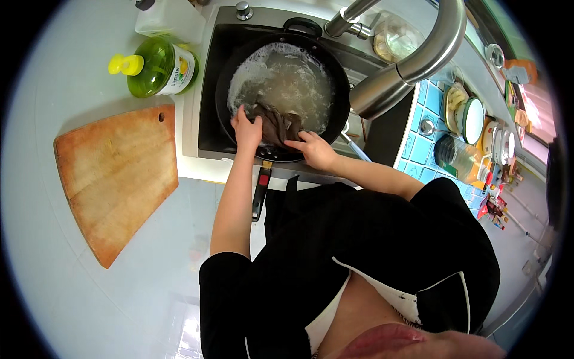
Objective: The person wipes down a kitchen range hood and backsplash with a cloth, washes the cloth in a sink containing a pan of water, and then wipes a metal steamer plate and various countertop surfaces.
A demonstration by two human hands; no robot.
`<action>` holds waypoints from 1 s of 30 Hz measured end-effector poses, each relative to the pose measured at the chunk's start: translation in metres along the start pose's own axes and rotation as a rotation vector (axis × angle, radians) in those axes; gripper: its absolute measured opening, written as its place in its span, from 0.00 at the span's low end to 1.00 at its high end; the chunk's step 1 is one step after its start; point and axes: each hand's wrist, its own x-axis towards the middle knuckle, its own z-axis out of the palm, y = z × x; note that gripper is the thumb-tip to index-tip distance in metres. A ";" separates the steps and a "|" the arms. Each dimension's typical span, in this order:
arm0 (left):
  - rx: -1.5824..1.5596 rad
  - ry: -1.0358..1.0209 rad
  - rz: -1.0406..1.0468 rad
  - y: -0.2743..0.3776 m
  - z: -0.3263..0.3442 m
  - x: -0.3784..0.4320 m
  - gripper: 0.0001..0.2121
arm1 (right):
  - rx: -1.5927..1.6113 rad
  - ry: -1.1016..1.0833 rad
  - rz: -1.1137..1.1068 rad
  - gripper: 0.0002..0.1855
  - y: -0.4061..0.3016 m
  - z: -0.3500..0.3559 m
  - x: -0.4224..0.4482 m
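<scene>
A black wok with cloudy, foamy water stands in the sink, its long handle pointing towards me. At its near side a dark brown cloth lies crumpled, partly in the water. My left hand grips the cloth's left edge between thumb and fingers. My right hand holds its lower right edge, fingertips on the fabric. The stainless faucet arches over the right side of the wok; no stream is seen coming from it.
Left of the sink are a green dish soap bottle, a white jug and a wooden cutting board. A blue-handled utensil lies right of the wok. Bowls, a ladle and an oil bottle stand farther right.
</scene>
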 end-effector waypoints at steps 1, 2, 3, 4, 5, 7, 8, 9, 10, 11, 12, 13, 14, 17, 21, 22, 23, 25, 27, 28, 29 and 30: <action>0.434 0.152 0.283 0.002 -0.004 0.000 0.23 | 0.000 -0.003 0.000 0.25 0.004 -0.005 -0.003; 0.453 0.121 0.391 0.003 -0.011 -0.001 0.20 | -0.055 -0.100 -0.048 0.23 0.012 -0.014 -0.006; 0.451 0.121 0.391 0.001 -0.018 0.000 0.20 | -0.111 -0.194 -0.097 0.21 0.021 -0.023 -0.009; 0.666 0.146 0.506 -0.002 -0.025 0.001 0.19 | -0.140 -0.180 -0.144 0.20 0.037 -0.031 -0.012; 0.879 0.173 0.617 -0.004 -0.028 0.002 0.18 | -0.172 -0.166 -0.193 0.19 0.055 -0.040 -0.012; 0.887 0.176 0.630 -0.002 -0.031 -0.004 0.16 | -0.248 -0.223 -0.219 0.17 0.083 -0.064 -0.009; 0.985 0.134 0.702 -0.003 -0.034 -0.005 0.16 | -0.265 -0.191 -0.254 0.16 0.101 -0.070 -0.008; 1.085 0.086 0.779 -0.003 -0.037 -0.005 0.15 | -0.280 -0.156 -0.282 0.14 0.121 -0.073 -0.007; 1.083 0.080 0.790 -0.004 -0.037 -0.004 0.15 | -0.186 -0.122 -0.221 0.14 0.153 -0.068 -0.009; 1.112 0.027 0.781 -0.007 -0.038 -0.003 0.14 | -0.141 -0.109 -0.197 0.13 0.171 -0.070 0.002; 1.140 -0.028 0.775 -0.009 -0.037 -0.002 0.13 | -0.096 -0.092 -0.170 0.13 0.188 -0.074 0.011; 1.138 -0.022 0.767 -0.012 -0.038 -0.002 0.13 | -0.313 -0.066 -0.377 0.12 0.191 -0.093 0.029; 1.128 0.000 0.784 -0.013 -0.039 -0.002 0.13 | -0.530 -0.036 -0.580 0.12 0.187 -0.114 0.043; 1.129 0.020 0.780 -0.015 -0.041 -0.003 0.13 | -0.741 -0.211 -0.583 0.12 0.153 -0.159 0.090; 1.133 0.050 0.800 -0.012 -0.041 -0.004 0.12 | -0.858 -0.232 -0.585 0.10 0.130 -0.172 0.134; 1.130 0.047 0.803 -0.012 -0.039 -0.003 0.12 | -0.939 -0.190 -0.627 0.10 0.130 -0.172 0.143; 1.126 0.050 0.817 -0.013 -0.038 -0.002 0.12 | -1.020 -0.147 -0.668 0.11 0.131 -0.172 0.149; 1.124 0.058 0.822 -0.014 -0.040 -0.002 0.12 | -0.965 -0.132 -0.667 0.11 0.130 -0.172 0.155; 1.126 0.044 0.814 -0.014 -0.040 -0.002 0.13 | -1.030 -0.187 -0.619 0.14 0.131 -0.173 0.150; 1.125 0.043 0.819 -0.013 -0.041 -0.003 0.13 | -1.032 -0.186 -0.614 0.14 0.132 -0.174 0.144; 1.135 0.021 0.775 -0.013 -0.042 -0.006 0.13 | -0.992 -0.183 -0.602 0.14 0.132 -0.173 0.136; 1.141 0.000 0.732 -0.012 -0.041 -0.008 0.14 | -0.956 -0.182 -0.590 0.14 0.134 -0.172 0.127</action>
